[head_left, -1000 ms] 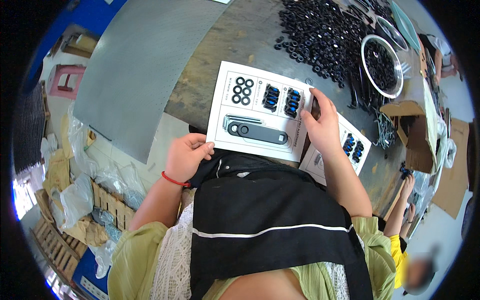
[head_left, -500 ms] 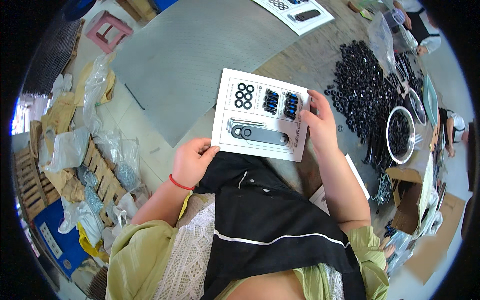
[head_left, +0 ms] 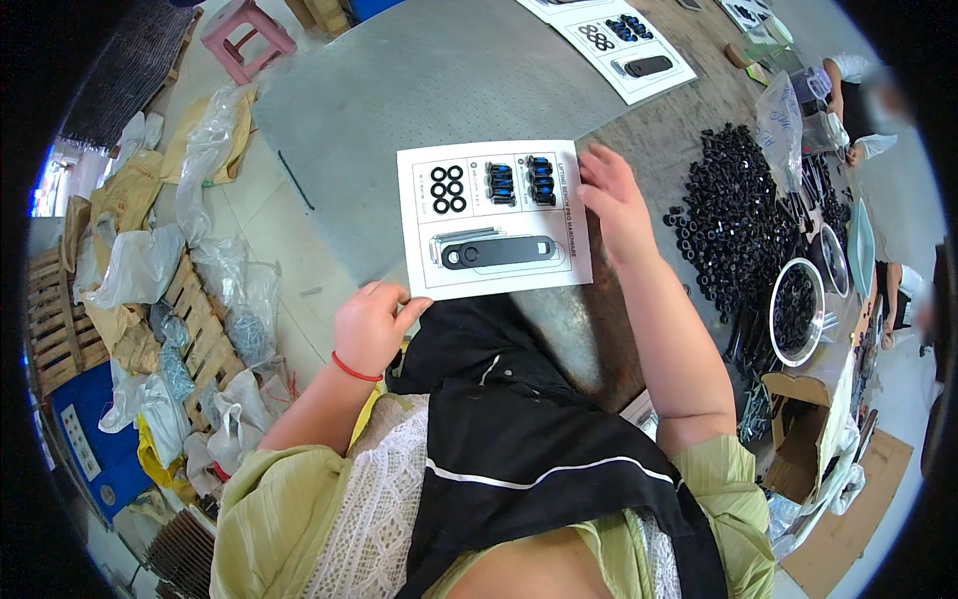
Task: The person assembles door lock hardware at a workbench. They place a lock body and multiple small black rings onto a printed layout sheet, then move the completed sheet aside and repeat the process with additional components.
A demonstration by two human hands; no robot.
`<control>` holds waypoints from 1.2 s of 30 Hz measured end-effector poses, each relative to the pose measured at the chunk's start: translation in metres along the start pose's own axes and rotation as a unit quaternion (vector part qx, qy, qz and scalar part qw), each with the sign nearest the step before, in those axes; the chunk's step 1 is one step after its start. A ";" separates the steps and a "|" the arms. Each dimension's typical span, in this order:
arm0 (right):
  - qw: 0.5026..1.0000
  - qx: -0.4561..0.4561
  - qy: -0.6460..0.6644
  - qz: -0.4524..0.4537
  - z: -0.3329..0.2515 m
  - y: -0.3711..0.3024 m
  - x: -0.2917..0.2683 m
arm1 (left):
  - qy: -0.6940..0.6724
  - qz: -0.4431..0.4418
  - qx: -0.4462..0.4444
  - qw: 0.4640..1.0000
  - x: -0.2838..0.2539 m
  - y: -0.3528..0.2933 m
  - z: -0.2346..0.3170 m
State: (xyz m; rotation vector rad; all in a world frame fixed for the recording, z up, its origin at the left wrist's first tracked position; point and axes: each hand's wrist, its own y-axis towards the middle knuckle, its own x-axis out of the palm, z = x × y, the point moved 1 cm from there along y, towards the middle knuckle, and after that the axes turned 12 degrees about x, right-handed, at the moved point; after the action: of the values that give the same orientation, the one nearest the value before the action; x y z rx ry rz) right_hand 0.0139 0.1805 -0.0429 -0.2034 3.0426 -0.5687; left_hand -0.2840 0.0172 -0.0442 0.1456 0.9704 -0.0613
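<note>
Left hand [head_left: 371,325]: closed on the lower left corner of the white card [head_left: 492,219]; the thumb lies on top of the card's edge and the other fingers curl under it, so the card is pinched there. A red band sits on the wrist just behind the fingers.
Right hand [head_left: 614,199]: fingers spread slightly and bent, gripping the card's right edge near its upper corner; the thumb's place under or over the card cannot be told.
White card: held flat between the two sets of fingers, over the edge of the bench [head_left: 469,70] and above a black cloth [head_left: 499,399] on the lap. It carries black rings [head_left: 448,189] at upper left, two groups of dark bolts [head_left: 520,182] toward the right fingers, and a long black bar [head_left: 496,252] along its lower half.
Pile of black parts [head_left: 733,215]: on the bench just beyond the right fingers, apart from them.
Metal bowl [head_left: 795,311]: past the pile, farther from the right fingers, filled with more black parts.
Second card [head_left: 624,42]: on the bench well beyond both hands, with the same kind of layout.
Plastic bags [head_left: 165,250]: on the floor outside the left fingers, over a wooden pallet [head_left: 200,329].
Pink stool [head_left: 247,35]: on the floor, far beyond the left fingers.
</note>
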 end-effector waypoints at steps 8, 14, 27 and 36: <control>0.851 -0.113 -0.501 0.111 0.020 -0.099 -0.003 | 0.153 0.010 0.165 0.974 -0.048 0.050 -0.013; 0.838 -0.150 -0.509 0.126 0.035 -0.092 -0.004 | 0.199 -0.130 0.140 0.961 -0.033 0.058 -0.026; 0.815 -0.258 -0.483 0.189 0.012 -0.025 0.006 | 0.203 -0.069 0.113 0.970 -0.025 0.085 -0.037; 0.778 -0.315 -0.497 0.220 0.003 0.031 0.023 | 0.221 -0.059 0.076 0.971 -0.024 0.122 -0.041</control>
State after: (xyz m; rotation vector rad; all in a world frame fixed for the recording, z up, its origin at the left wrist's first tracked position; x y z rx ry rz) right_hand -0.0120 0.2054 -0.0571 0.1617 1.9757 0.4867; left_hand -0.3166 0.1440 -0.0349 0.2501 1.4194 -0.2198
